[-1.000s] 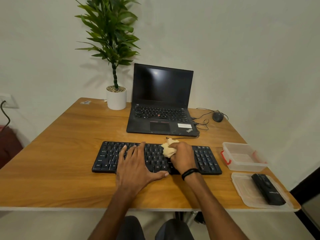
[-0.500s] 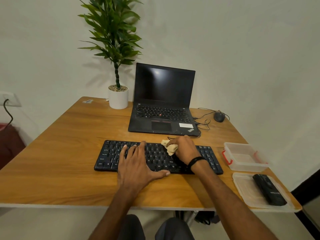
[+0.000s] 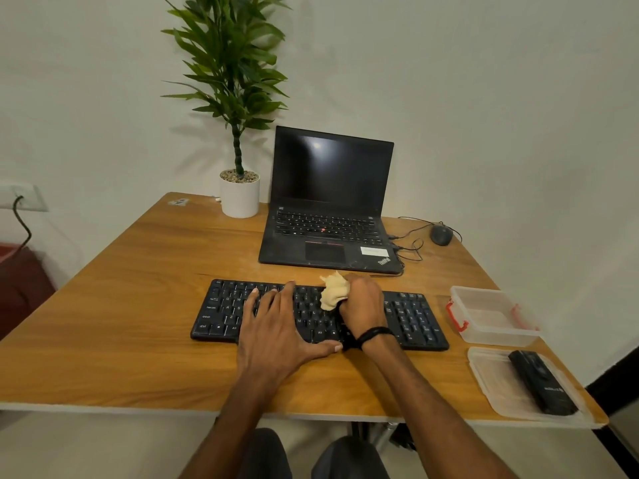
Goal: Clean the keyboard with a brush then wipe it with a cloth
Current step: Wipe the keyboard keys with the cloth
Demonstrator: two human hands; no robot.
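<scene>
- While the left hand [image 3: 273, 337] lies flat at lower centre of the frame, fingers straight and spread on the keys and gripping nothing, its thumb reaches right along the near edge of the keyboard [image 3: 221, 312].
- Right hand [image 3: 363, 305]: fingers curled tight round a bunched beige cloth [image 3: 333, 292], fist resting on the keys just right of centre. Black band [image 3: 375, 333] on the wrist.
- Cloth: sticks out of the fist to the left and touches the upper key rows.
- Keyboard: black, flat on the wooden table [image 3: 121, 323], mid-frame, long side across the picture.
- Laptop [image 3: 328, 209]: open, screen dark, just above the keyboard.
- Potted plant [image 3: 238, 195]: white pot, upper centre-left, just beside the laptop.
- Mouse [image 3: 441, 235]: right of the laptop, cable looping toward it.
- Clear container [image 3: 491, 316]: red clips, right of the keyboard.
- Below it, lower right, 1 clear lid [image 3: 498, 385] with a black oblong device [image 3: 539, 382] lying on it; cannot tell what it is.
</scene>
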